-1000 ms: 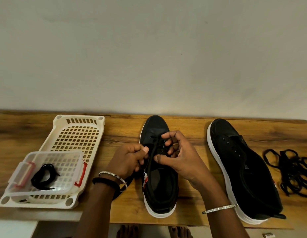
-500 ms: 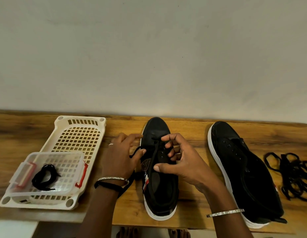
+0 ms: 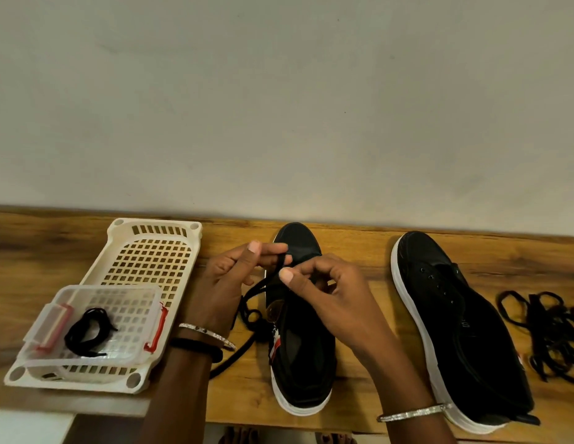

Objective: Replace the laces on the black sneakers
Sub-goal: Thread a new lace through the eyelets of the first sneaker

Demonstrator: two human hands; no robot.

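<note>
Centre sneaker (image 3: 300, 243): black with a white sole. It stands on the table (image 3: 356, 245), toe toward the wall and heel at the near edge. A black lace (image 3: 258, 288) rises from its eyelet area. The loose length drops off the sneaker's left side, loops on the table and trails toward the near edge beneath the left wrist.

Left hand (image 3: 226, 280): grip closed on the lace, with thumb and forefinger pinching it close to its end, just over the toe cap.

Right hand (image 3: 338, 299): fingers curled above the eyelets, thumb tip just beside the lace. The grip is closed, but I cannot tell whether it is on the lace or on the upper (the fingers hide the contact).

Each wrist carries a thin silver bangle; the left wrist also has a black band.

Second sneaker (image 3: 455, 318): same type, on the table to the right and apart from the first. Small eyelets are visible along its open throat.

Beyond it, near the table's right end, lies a tangled heap of laces (image 3: 550, 334), black.

Left of the hands is a cream slotted basket (image 3: 157, 222). In its near end sits a clear box (image 3: 135, 299) with red latches, holding a coiled lace (image 3: 87, 328), also black.

Behind everything is a pale wall (image 3: 279, 107).
</note>
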